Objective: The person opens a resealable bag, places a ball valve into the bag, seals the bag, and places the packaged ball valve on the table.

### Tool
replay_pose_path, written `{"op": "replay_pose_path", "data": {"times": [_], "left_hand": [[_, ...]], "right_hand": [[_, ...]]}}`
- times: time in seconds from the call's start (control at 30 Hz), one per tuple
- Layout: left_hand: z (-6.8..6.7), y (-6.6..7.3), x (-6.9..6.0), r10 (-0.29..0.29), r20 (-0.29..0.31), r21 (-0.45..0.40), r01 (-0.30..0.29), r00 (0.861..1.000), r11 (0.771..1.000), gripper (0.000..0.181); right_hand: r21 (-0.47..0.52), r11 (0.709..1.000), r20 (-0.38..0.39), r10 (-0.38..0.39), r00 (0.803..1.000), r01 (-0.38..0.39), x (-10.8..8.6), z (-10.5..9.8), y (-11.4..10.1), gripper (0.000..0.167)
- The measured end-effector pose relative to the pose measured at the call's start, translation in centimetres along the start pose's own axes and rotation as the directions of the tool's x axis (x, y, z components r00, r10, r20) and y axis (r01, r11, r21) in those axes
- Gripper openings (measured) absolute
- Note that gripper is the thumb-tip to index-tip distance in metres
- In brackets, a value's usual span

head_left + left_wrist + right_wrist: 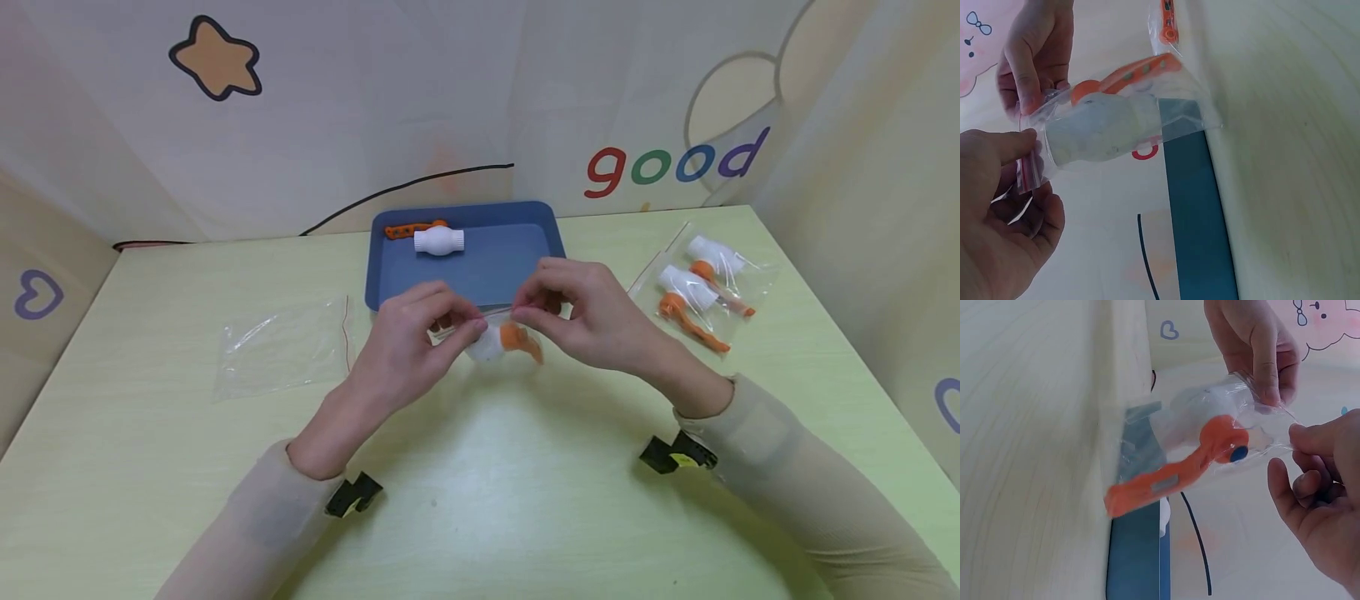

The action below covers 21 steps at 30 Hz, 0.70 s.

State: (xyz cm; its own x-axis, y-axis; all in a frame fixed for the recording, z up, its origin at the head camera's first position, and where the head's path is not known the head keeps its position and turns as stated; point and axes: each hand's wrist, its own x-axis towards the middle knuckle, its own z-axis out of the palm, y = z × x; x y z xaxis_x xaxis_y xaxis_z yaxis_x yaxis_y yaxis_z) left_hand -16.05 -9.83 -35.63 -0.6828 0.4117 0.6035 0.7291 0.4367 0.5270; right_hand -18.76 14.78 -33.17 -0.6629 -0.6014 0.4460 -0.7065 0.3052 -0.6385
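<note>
A clear zip-lock bag hangs between both hands in front of the tray. Inside lie a white, bulging plastic piece and an orange handle with a round end. My left hand pinches the bag's zip edge between thumb and index finger. At the other end of that edge, my right hand pinches the plastic with thumb and fingertips. From the frames I cannot tell whether the zip is parted.
A blue tray at the back holds an orange handle and a white piece. To the left, an empty clear bag lies flat. On the right, bagged white pieces and orange handles lie on the table.
</note>
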Motion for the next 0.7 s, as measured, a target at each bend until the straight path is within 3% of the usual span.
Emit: {"op": "replay_pose_path", "data": {"times": [0.47,0.7], "left_hand": [[0.1,0.3,0.1,0.087,0.032,0.074,-0.09,0.996,0.993,0.005],[0.3,0.3,0.1,0.077,0.036,0.059,-0.079,0.996,0.995,0.004]], "right_hand": [[0.042,0.998,0.02,-0.057,0.998,0.057,0.1,0.9,0.3,0.012],[0.013,0.997,0.024,-0.075,0.997,0.074,0.3,1.3,0.4,0.01]]}}
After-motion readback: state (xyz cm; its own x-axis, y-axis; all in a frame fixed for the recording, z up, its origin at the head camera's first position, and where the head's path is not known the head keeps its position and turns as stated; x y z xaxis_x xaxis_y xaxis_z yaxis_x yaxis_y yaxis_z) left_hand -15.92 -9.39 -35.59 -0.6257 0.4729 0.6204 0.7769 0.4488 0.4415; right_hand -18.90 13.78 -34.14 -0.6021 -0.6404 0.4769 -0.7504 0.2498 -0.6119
